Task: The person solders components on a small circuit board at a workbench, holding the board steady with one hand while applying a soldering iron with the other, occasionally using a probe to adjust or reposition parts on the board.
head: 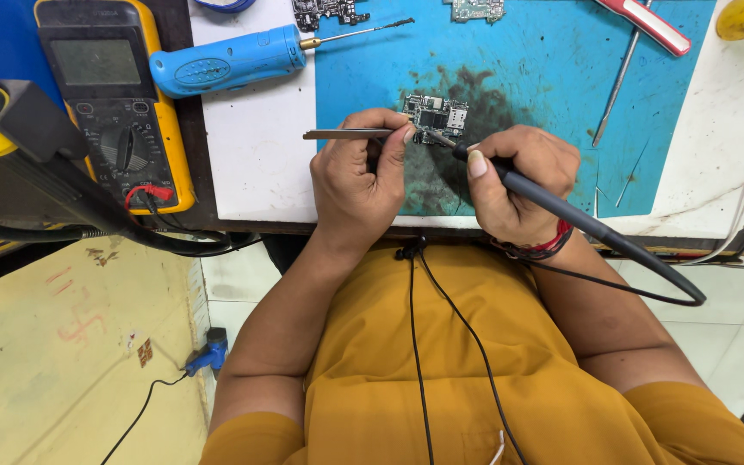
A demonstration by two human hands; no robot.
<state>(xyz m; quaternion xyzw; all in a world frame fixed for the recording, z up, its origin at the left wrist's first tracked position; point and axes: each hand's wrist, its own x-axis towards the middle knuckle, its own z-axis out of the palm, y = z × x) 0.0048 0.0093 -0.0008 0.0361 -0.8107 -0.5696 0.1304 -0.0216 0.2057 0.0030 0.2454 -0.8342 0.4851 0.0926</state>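
Note:
A small circuit board point(435, 114) lies on a dark, stained patch of the blue work mat point(544, 77). My left hand point(359, 185) grips metal tweezers point(342, 134), their tips lying at the board's left edge under my fingers. My right hand point(523, 181) holds a black soldering iron point(553, 202) like a pen, its tip touching the board's lower edge. The iron's black cord loops off to the right.
A yellow multimeter point(114, 95) stands at the left beside a blue-handled screwdriver point(226, 58). Two more circuit boards point(329, 12) lie at the mat's far edge. A red-handled tool point(647, 24) and a thin metal probe point(617, 82) rest at the right. The white bench edge point(260, 164) runs close to my body.

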